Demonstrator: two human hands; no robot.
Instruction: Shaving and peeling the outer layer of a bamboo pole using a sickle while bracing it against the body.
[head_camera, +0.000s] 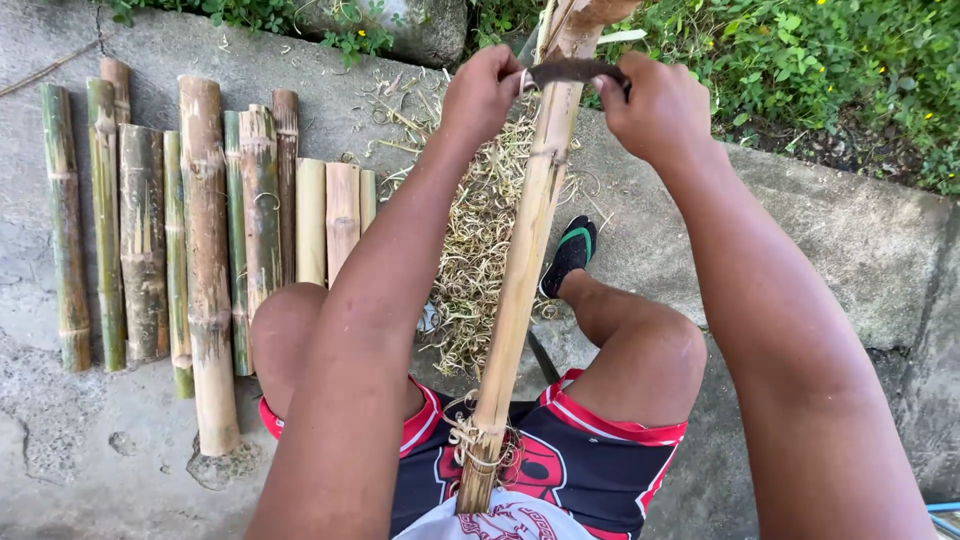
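I see the left hand (483, 92) clenched on one end of a dark curved blade (573, 70) and the right hand (655, 108) clenched on the other end, the blade lying crosswise against the far part of a long pale bamboo pole (525, 262). The pole runs from my lap, between the knees, up toward the green plants (830, 70) beyond the concrete edge, with curled shavings (475, 250) heaped on the ground just left of it. A row of cut bamboo lengths (200, 240) lies side by side on the concrete (80, 440), well apart to the left.
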